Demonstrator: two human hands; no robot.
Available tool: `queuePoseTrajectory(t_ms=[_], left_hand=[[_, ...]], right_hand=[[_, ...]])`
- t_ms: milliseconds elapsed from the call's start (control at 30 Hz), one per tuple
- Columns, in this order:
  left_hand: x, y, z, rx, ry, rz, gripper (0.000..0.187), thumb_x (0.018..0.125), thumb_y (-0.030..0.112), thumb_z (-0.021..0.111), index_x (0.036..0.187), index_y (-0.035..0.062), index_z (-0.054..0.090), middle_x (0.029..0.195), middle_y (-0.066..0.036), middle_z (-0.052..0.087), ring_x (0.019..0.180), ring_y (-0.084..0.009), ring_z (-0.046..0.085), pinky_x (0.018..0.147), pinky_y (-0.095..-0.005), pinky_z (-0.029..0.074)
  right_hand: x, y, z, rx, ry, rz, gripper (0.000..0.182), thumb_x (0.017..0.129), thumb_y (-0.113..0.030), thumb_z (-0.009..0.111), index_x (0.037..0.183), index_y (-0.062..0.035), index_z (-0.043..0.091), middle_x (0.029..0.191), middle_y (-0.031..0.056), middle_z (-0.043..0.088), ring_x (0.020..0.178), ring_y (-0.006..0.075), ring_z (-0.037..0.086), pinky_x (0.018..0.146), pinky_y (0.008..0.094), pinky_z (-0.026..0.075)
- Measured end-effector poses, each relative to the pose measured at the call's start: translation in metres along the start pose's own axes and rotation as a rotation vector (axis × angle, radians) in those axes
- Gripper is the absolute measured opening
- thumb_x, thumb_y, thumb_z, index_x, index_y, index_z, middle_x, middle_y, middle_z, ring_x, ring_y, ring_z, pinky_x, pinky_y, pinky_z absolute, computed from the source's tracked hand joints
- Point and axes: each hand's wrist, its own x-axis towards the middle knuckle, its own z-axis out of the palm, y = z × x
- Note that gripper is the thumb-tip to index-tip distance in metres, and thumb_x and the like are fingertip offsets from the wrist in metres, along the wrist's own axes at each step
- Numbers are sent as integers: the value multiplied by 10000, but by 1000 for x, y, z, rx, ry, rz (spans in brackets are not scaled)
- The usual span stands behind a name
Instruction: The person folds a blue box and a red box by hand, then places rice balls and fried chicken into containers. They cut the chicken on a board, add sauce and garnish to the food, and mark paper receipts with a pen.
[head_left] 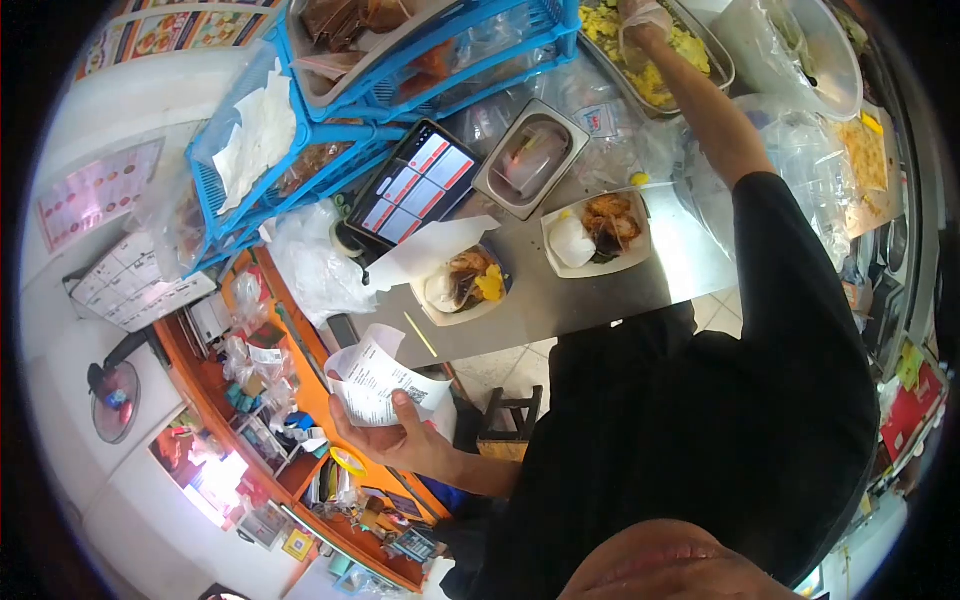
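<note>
My left hand (400, 435) grips a printed paper receipt (390, 390), its thumb pressed on the front and the sheet curling up above the fingers. My right hand (645, 20) wears a thin clear glove and reaches into a metal tray (728, 75) of yellow scrambled-egg-like food (690, 50); its fingers are hidden. Between the hands, a paper food box (465, 312) holds white rice, browned meat and a yellow piece, with its lid up. A second box (625, 255) to its right holds rice, browned meat and something dark.
A tablet (420, 180) with red-and-white panels leans beside a metal pan (533, 160) on the steel counter (570, 312). Blue baskets (345, 120) stand at the back left. Plastic bags (770, 170) lie right. Orange shelves (290, 350) and a dark stool (512, 412) are below.
</note>
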Motion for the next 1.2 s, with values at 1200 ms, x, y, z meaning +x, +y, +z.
queuePoseTrajectory(t_ms=[1200], left_hand=[[4, -13, -39, -170, 72, 113, 674, 778, -47, 689, 1358, -16, 347, 1383, -291, 420, 1213, -354, 506, 995, -431, 457]], right_hand=[[-321, -59, -224, 1385, -409, 392, 146, 907, -152, 622, 998, -38, 610, 607, -57, 449, 502, 40, 408, 448, 202, 276]])
